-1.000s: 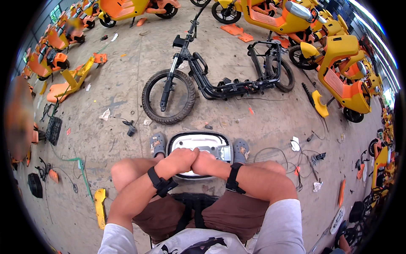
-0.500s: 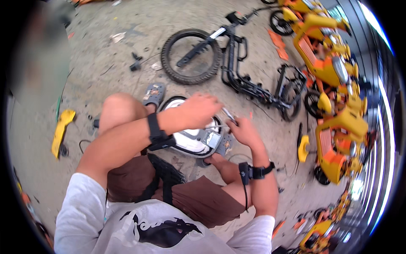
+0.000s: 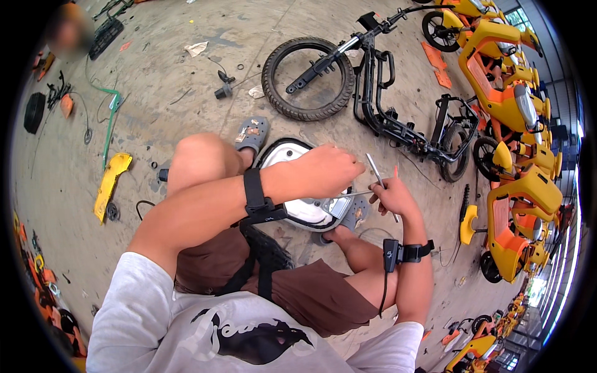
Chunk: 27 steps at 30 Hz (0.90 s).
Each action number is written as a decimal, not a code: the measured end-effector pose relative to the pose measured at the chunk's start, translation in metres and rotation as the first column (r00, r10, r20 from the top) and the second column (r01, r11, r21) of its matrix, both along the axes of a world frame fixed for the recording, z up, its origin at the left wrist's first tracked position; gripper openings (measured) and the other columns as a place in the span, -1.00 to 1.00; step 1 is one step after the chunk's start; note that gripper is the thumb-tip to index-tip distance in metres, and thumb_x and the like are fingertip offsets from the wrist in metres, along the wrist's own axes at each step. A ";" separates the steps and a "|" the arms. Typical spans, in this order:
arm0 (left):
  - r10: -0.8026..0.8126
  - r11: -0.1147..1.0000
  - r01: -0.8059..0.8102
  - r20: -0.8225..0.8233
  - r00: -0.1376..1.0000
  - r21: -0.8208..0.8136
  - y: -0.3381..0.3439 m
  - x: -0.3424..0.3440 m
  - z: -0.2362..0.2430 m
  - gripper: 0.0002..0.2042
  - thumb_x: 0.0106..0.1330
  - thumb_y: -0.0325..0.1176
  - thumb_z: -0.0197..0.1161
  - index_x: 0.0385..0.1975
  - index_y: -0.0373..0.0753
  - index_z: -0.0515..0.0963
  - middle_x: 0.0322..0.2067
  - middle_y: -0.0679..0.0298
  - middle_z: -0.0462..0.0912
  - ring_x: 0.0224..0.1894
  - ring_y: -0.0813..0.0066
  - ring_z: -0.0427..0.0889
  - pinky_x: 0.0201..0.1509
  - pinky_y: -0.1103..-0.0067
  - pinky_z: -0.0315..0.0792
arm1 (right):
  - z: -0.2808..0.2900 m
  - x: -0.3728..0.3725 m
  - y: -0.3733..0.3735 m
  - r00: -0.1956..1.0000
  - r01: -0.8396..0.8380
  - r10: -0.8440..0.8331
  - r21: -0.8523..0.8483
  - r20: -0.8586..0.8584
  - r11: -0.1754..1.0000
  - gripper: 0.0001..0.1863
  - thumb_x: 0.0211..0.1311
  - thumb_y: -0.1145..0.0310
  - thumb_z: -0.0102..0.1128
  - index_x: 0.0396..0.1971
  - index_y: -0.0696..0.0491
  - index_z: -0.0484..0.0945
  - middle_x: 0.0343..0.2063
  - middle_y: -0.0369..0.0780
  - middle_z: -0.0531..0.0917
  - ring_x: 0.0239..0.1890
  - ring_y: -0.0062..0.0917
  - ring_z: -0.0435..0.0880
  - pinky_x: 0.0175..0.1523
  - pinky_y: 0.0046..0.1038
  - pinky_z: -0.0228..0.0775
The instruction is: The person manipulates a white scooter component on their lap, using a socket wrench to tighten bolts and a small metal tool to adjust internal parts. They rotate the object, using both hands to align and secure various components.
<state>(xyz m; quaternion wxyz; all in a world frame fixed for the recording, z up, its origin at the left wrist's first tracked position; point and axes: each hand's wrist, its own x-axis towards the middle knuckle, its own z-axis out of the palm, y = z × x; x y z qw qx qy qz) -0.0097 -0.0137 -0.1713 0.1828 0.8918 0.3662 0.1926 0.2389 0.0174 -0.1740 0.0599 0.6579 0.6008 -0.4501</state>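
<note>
Between my feet lies a rounded white shell with a black rim and a metal bracket, like the underside of a scooter seat. Over it, my left hand is closed with the fingers curled down; what they hold, if anything, is hidden. My right hand grips a T-handle wrench at its crossbar. The thin shaft points left over the bracket, below my left hand, and its tip cannot be made out.
Ahead lies a black scooter frame with its front wheel. Yellow scooters line the right side. A yellow panel and a green strap lie on the left. A blurred person is at the far left.
The whole view has shifted. The wrench's crossbar has turned steeper, and more of it shows between my hands. A large blurred shape at the left is gone.
</note>
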 end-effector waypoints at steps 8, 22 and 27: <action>-0.044 0.999 0.044 -0.039 0.998 -0.006 -0.002 0.002 -0.003 -0.72 0.10 -0.36 0.32 -0.20 -0.30 0.51 -0.36 0.13 0.61 -0.19 0.16 0.62 -0.14 0.30 0.47 | -0.005 0.006 -0.002 1.000 0.009 -0.009 -0.019 -0.009 1.000 -0.69 0.30 0.32 0.08 -0.35 0.32 0.56 -0.50 -0.10 0.70 -0.69 -0.51 0.61 -0.60 -0.47 0.51; -0.067 0.996 0.058 -0.129 0.989 -0.071 -0.001 0.000 -0.006 -0.72 0.11 -0.35 0.31 -0.20 -0.31 0.53 -0.35 0.13 0.62 -0.22 0.15 0.64 -0.15 0.32 0.51 | -0.010 0.003 0.000 1.000 0.008 -0.008 -0.014 0.012 1.000 -0.68 0.30 0.31 0.07 -0.35 0.33 0.57 -0.50 -0.09 0.69 -0.61 -0.47 0.66 -0.56 -0.44 0.55; -0.077 0.992 0.063 -0.139 0.987 -0.107 0.000 0.001 -0.008 -0.70 0.12 -0.34 0.30 -0.17 -0.31 0.53 -0.33 0.13 0.62 -0.21 0.15 0.64 -0.15 0.32 0.51 | -0.009 0.000 -0.002 1.000 0.022 -0.022 0.020 -0.004 1.000 -0.69 0.25 0.34 0.05 -0.44 0.34 0.58 -0.57 -0.11 0.68 -0.66 -0.47 0.65 -0.55 -0.42 0.54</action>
